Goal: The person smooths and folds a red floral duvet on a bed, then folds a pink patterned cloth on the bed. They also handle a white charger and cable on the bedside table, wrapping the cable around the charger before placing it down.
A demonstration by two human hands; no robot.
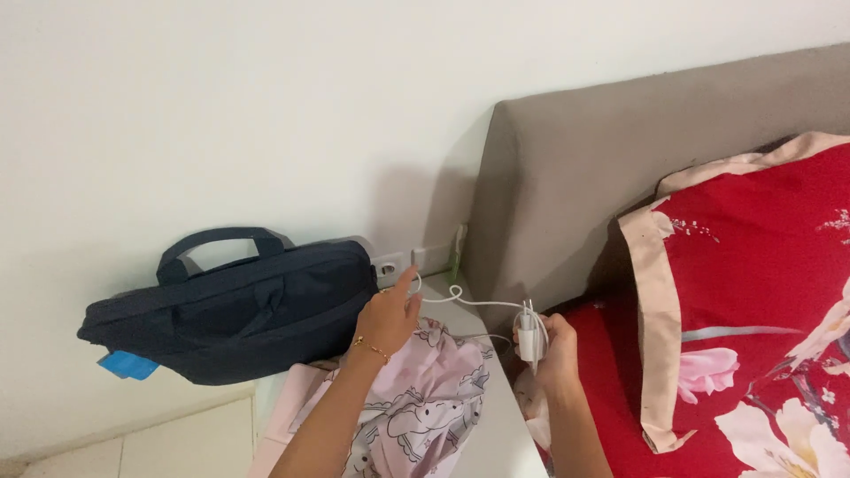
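While my left hand [388, 317] reaches toward the wall socket [388, 265], its forefinger is stretched out almost to the socket's face and the other fingers are loosely curled, pinching nothing that I can make out. Farthest left, a dark blue laptop bag [235, 305] leans against the wall at the back edge of the white nightstand [496, 425]. Just right of the bag, my left forearm rises from the front edge over a crumpled pink printed cloth [425, 398], wrist bent slightly upward, a thin bracelet at the wrist. A white cable [469, 301] loops from near my left fingers across the back right corner of the nightstand to the white charger [529, 336]. I hold the charger upright in my right hand [553, 350], fingers wrapped closed around its body, prongs pointing up, just off the nightstand's right edge and in front of the grey headboard [602, 195]. My right forearm comes straight up from below. Further right lies the red flowered pillow [761, 301].

I judge the slack cable could snag on my left fingers or the cloth, and a tug might pull the charger askew in my grip. A bare finger so near the socket openings also looks risky.
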